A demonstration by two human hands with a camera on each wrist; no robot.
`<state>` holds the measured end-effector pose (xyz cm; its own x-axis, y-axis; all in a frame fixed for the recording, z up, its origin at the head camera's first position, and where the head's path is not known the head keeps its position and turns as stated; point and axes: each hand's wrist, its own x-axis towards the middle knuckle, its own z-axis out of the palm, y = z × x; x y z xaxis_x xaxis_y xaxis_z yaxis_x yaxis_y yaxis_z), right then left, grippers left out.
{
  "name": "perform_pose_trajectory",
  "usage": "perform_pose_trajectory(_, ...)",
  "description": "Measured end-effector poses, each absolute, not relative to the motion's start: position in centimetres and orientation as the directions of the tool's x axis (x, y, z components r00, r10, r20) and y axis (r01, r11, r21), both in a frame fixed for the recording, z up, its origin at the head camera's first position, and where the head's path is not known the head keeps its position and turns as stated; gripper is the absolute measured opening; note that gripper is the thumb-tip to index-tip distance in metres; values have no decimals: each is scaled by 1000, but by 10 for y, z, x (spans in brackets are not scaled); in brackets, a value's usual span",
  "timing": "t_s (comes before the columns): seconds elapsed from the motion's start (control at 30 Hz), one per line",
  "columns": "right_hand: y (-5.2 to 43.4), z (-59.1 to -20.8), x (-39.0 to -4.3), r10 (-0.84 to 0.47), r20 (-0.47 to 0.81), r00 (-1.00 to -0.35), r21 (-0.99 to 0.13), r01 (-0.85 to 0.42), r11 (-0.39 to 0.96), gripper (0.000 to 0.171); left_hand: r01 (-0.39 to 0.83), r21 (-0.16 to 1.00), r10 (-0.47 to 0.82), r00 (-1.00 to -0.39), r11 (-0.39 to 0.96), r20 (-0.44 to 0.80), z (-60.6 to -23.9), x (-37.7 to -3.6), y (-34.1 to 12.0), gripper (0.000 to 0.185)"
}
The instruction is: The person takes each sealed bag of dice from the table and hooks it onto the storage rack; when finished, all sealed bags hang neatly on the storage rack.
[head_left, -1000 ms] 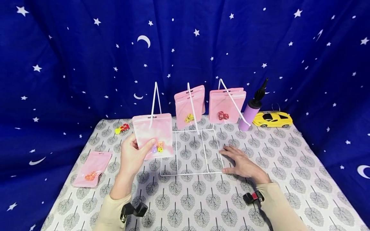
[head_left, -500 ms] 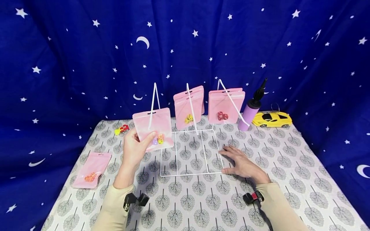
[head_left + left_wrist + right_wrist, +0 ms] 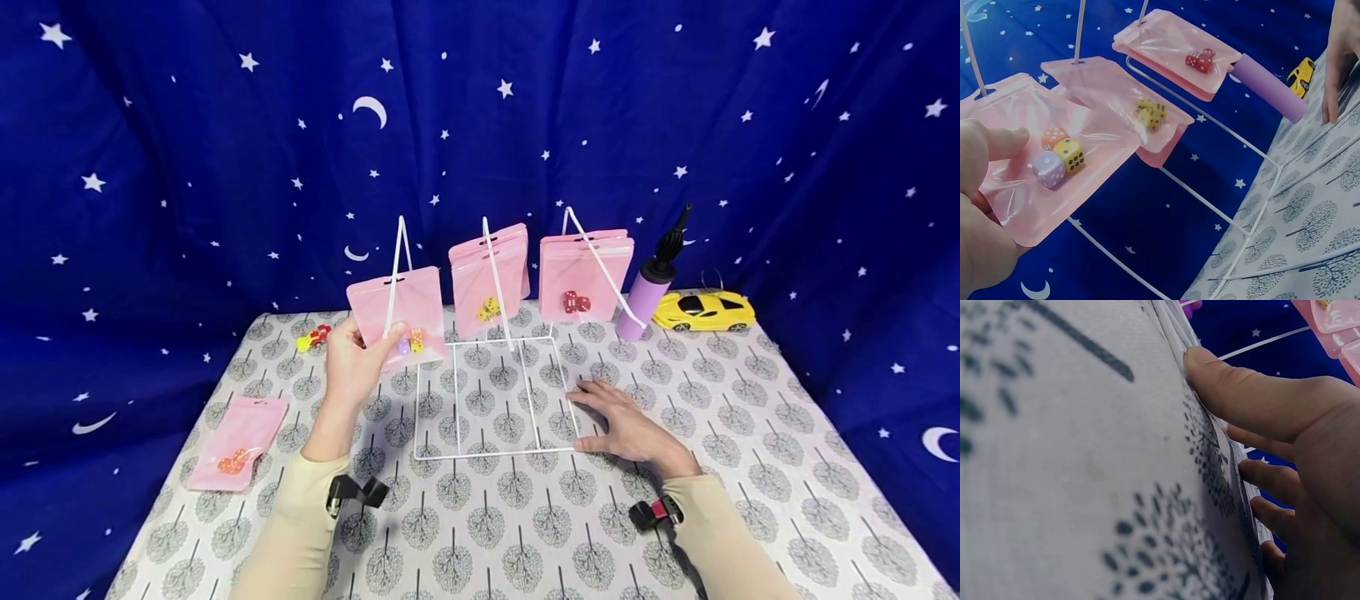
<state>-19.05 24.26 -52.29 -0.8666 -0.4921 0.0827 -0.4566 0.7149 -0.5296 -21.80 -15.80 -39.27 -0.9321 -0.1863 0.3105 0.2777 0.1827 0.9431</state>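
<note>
My left hand (image 3: pixel 352 371) pinches the lower left part of a pink zip bag (image 3: pixel 397 300), thumb in front. The bag's hang hole is around the left hook arm of a white wire display rack (image 3: pixel 495 454). In the left wrist view a purple die (image 3: pixel 1049 169), a yellow die (image 3: pixel 1069 156) and an orange die (image 3: pixel 1055 137) show inside. My right hand (image 3: pixel 622 425) rests beside the rack's right base corner, fingers spread, thumb at the wire. Pink bags with yellow dice (image 3: pixel 490 309) hang on the middle arm, and bags with red dice (image 3: pixel 576 302) on the right arm.
Another pink bag (image 3: pixel 247 425) with orange dice lies on the tablecloth (image 3: pixel 487 525) at left. A small red and yellow toy car (image 3: pixel 313 337) stands at the back left. Behind the rack's right side are a purple hand pump (image 3: pixel 643 305) and a yellow toy car (image 3: pixel 703 311).
My left hand has moved up and away from me, sliding the bag further back along the left hook arm. The right hand has stayed in place.
</note>
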Motion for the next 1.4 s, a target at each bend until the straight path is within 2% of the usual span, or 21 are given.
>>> perform_pose_trajectory(0.43, 242, -522, -190, -499, 90, -862, -520, -468, 714, 79, 273, 948, -207, -930, 166, 304, -395, -237, -158, 31)
perform_pose_trajectory(0.7, 243, -523, -190, -501, 111, -859, -501, -483, 718, 77, 318, 941, -221, -915, 117, 336, -398, -250, -159, 29)
perform_pose_trajectory(1.03, 245, -520, -190, -496, 104, -862, -507, -475, 719, 78, 284, 945, -221, -923, 162, 315, -395, -271, -158, 30)
perform_pose_trajectory(1.3, 243, -521, -187, -500, 112, -859, -508, -482, 713, 78, 286, 949, -208, -928, 131, 308, -385, -273, -155, 11)
perform_pose_trajectory(1.4, 242, -521, -188, -499, 110, -860, -503, -481, 718, 78, 317, 939, -190, -922, 135, 338, -375, -269, -153, 17)
